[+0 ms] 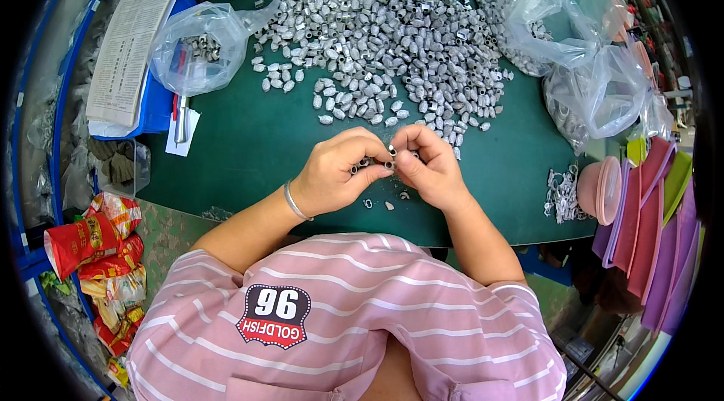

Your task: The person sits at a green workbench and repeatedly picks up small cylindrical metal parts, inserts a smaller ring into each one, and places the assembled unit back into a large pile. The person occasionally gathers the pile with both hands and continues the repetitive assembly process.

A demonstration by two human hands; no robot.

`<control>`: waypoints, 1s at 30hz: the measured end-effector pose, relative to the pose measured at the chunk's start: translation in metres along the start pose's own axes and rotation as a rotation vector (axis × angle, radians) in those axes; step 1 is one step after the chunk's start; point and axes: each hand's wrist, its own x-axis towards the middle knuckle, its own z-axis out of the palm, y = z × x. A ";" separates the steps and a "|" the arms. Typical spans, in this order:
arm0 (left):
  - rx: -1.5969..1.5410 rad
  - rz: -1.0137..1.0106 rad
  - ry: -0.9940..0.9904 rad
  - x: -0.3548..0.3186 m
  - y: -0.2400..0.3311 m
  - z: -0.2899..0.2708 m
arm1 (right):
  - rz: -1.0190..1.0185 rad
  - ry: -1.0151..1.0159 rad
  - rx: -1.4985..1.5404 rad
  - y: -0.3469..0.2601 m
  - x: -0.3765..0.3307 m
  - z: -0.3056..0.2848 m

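My left hand (338, 169) and my right hand (427, 165) meet fingertip to fingertip above the green table mat (241, 152). Between the fingers I pinch a few small silver metal sleeves (390, 153); both hands grip them. A bracelet sits on my left wrist. Just beyond the hands lies a large heap of the same small silver metal parts (385, 39). Two or three loose parts (389, 205) lie on the mat under my hands.
Clear plastic bags with metal parts stand at the back left (197, 46) and right (588, 84). A paper sheet (132, 43) lies on a blue box at left. Pink bowls (601, 188) and a small pile of white pieces (562, 193) sit at right. Snack packets (98, 239) lie lower left.
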 end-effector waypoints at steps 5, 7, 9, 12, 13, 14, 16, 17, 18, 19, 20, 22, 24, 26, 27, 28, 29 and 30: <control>-0.371 -0.281 -0.035 -0.013 -0.008 0.003 | 0.274 -0.050 0.394 0.004 -0.002 -0.003; -0.882 -0.578 -0.026 -0.013 -0.010 -0.001 | 0.332 -0.018 0.623 0.005 -0.001 0.000; -1.293 -0.779 0.040 -0.007 -0.007 -0.001 | 0.341 -0.007 0.785 0.008 -0.001 -0.001; -1.514 -0.836 0.086 -0.004 -0.008 -0.004 | 0.346 -0.032 0.933 0.015 -0.001 -0.006; -1.501 -0.837 0.102 -0.001 -0.005 -0.006 | 0.339 -0.049 0.960 0.016 -0.001 -0.008; -1.419 -0.800 0.091 -0.001 -0.012 -0.008 | 0.331 -0.066 0.987 0.016 -0.001 -0.010; -1.251 -0.718 0.076 0.002 -0.025 -0.015 | 0.303 0.027 0.781 0.008 0.002 -0.013; -0.819 -0.822 0.100 0.006 -0.028 -0.015 | 0.324 0.094 0.412 0.003 0.003 -0.018; -0.471 -0.617 0.090 0.012 -0.032 -0.012 | 0.340 0.153 0.044 -0.001 0.007 -0.021; -0.127 -0.403 0.074 0.018 -0.036 -0.008 | 0.119 0.178 -0.449 -0.002 0.013 -0.019; 0.215 -0.184 0.056 0.022 -0.039 -0.005 | -0.005 0.166 -0.661 -0.001 0.019 -0.019; 0.506 -0.163 -0.061 0.028 -0.038 -0.002 | -0.265 0.141 -1.082 0.002 0.028 -0.019; 0.673 -0.133 -0.112 0.029 -0.042 0.005 | -0.213 0.118 -1.243 0.000 0.033 -0.013; 0.711 -0.155 -0.164 0.029 -0.039 0.007 | -0.176 0.096 -1.345 0.003 0.034 -0.011; 0.708 -0.151 -0.172 0.027 -0.041 0.007 | -0.172 0.075 -1.351 -0.001 0.033 -0.011; 0.705 -0.148 -0.179 0.026 -0.042 0.007 | -0.198 0.083 -1.243 -0.001 0.032 -0.012; 0.577 -0.160 -0.161 0.025 -0.040 0.005 | -0.224 0.090 -1.136 0.000 0.030 -0.014; 0.449 -0.171 -0.146 0.025 -0.036 0.003 | -0.247 0.099 -1.027 0.001 0.027 -0.017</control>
